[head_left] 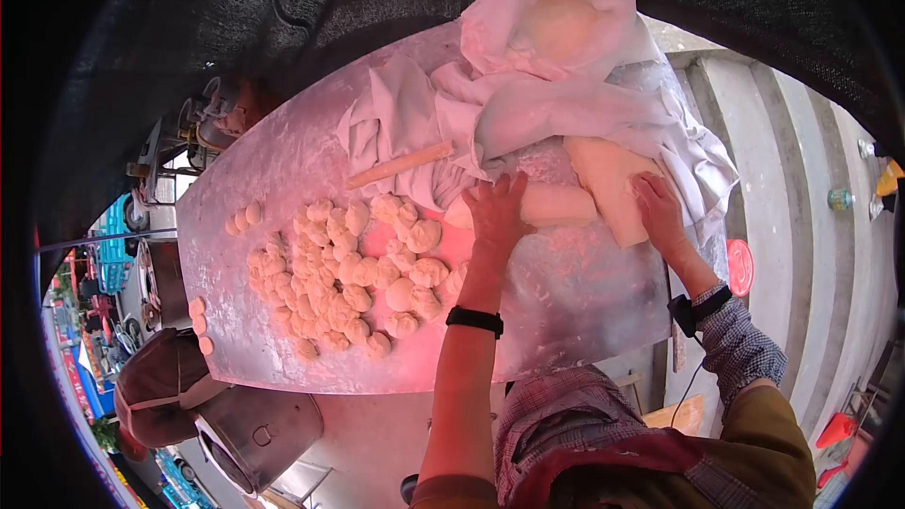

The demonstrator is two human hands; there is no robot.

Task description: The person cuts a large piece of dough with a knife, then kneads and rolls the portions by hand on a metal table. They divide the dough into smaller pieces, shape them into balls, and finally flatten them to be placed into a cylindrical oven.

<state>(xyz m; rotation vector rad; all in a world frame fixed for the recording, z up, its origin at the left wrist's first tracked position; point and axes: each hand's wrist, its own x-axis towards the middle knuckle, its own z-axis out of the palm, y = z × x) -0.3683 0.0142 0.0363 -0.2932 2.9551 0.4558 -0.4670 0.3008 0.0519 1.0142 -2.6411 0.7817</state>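
Note:
My left hand [500, 217] lies with spread fingers across a dough log [561, 205] on the metal table. To its right, my right hand [657, 210] has its fingers curled onto the edge of a wide dough slab [605, 179]; its fingertips are partly hidden. The slab meets the right end of the log, and a whitish cloth [584, 113] covers part of its upper end. Left of my left hand, many small lumps of dough [325, 278] are heaped together. A wooden rolling pin [401, 165] rests along the edge of the cloth.
At the table's far end stands an open white sack [556, 24] with pale flour inside. A few dough pieces [247, 218] sit apart on the left of the metal table [566, 320]. A large metal drum [269, 434] is below its left edge; steps [754, 132] rise at right.

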